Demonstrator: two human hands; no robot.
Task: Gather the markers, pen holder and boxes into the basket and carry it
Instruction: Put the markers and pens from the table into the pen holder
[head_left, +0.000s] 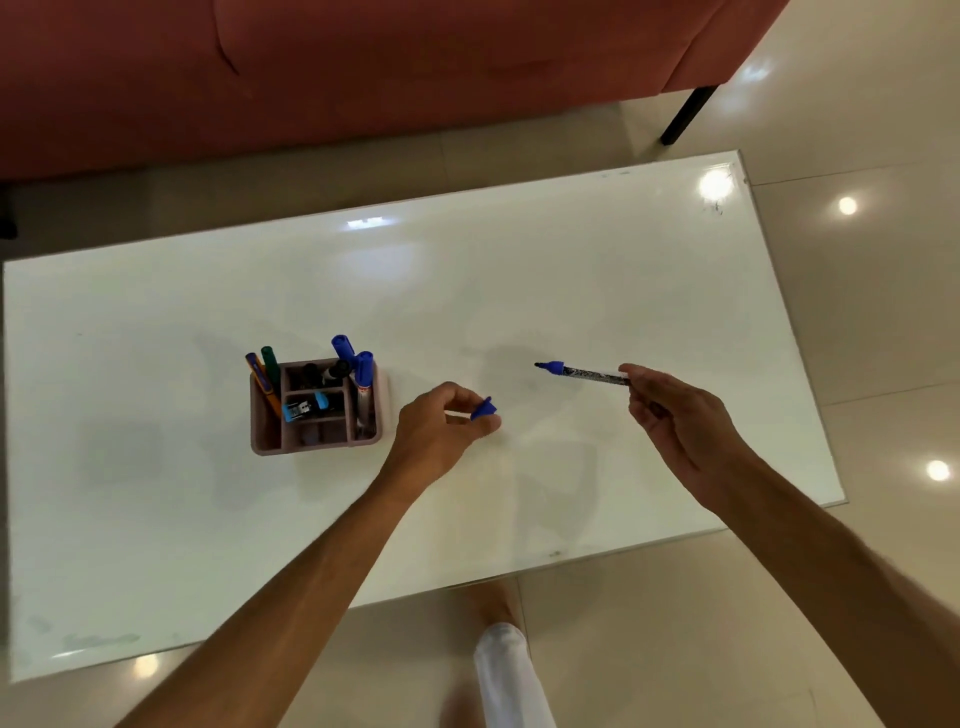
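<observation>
A mauve pen holder (317, 441) stands on the white table (571, 270), left of centre, with several markers and pens upright in its compartments. My left hand (441, 436) hovers just right of it, pinching a blue marker cap (484, 409) between thumb and fingers. My right hand (675, 415) holds an uncapped blue marker (582, 372) by its rear end, with the tip pointing left toward the cap. The cap and the marker tip are apart. No basket or boxes are in view.
A red sofa (363, 67) runs along the far side of the table, its black leg (685, 114) at the upper right. Glossy tiled floor (857, 338) surrounds the table. My white-clad leg (511, 675) shows below the near edge.
</observation>
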